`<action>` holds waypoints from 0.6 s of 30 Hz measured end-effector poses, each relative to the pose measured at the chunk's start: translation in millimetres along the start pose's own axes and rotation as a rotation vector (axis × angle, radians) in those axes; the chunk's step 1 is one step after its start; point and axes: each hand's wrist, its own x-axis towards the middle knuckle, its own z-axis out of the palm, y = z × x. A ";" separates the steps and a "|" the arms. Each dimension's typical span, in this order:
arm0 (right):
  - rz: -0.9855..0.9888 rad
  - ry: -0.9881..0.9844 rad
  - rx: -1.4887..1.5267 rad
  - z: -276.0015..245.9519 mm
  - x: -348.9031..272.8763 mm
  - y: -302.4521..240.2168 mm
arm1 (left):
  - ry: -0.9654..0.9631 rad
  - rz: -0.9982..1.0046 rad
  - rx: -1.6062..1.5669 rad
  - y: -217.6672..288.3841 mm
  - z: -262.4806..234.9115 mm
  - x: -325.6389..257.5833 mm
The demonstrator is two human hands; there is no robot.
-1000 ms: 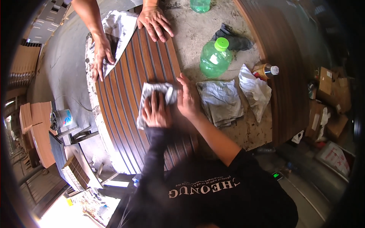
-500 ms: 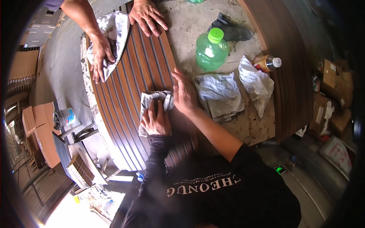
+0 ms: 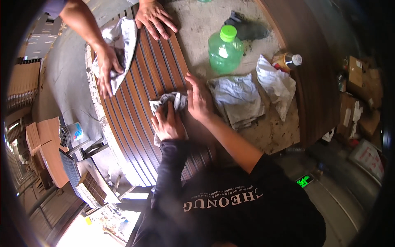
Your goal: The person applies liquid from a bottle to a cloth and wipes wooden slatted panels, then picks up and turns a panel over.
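Observation:
My left hand (image 3: 169, 123) presses a grey-white cloth (image 3: 177, 99) onto a brown slatted wood-look panel (image 3: 154, 70), its fingers curled into the bunched fabric. My right hand (image 3: 200, 99) rests along the panel's right edge, fingers stretched and holding nothing. Across from me, a co-worker's hand (image 3: 108, 68) lies on another stained white cloth (image 3: 126, 41) at the panel's far left. The co-worker's other hand (image 3: 155, 18) is spread flat on the far end of the panel. A folded pale cloth (image 3: 236, 99) lies just right of my right hand.
On the worn tabletop (image 3: 189, 37) stand a green-capped bottle (image 3: 225, 51) of green liquid, a dark glove-like cloth (image 3: 249, 28), a crumpled white cloth (image 3: 276, 84) and a small amber bottle (image 3: 284, 61). A dark brown board (image 3: 314, 99) borders the right. A bucket (image 3: 74, 132) stands lower left.
The cloth under my left hand has bunched up more around my fingers. The co-worker's hand on the other cloth has slid slightly nearer me. My right hand stays at the edge.

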 end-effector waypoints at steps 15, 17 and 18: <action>-0.009 -0.037 0.008 -3.8 6.7 -12.0 | 0.174 0.103 0.019 -3.9 -1.4 55.2; -0.041 -0.013 0.013 -2.7 8.5 -10.3 | 0.121 0.050 -0.015 -0.8 -4.5 103.2; -0.022 -0.045 0.026 0.9 7.3 -11.4 | 0.103 0.029 -0.011 -2.5 -7.8 124.9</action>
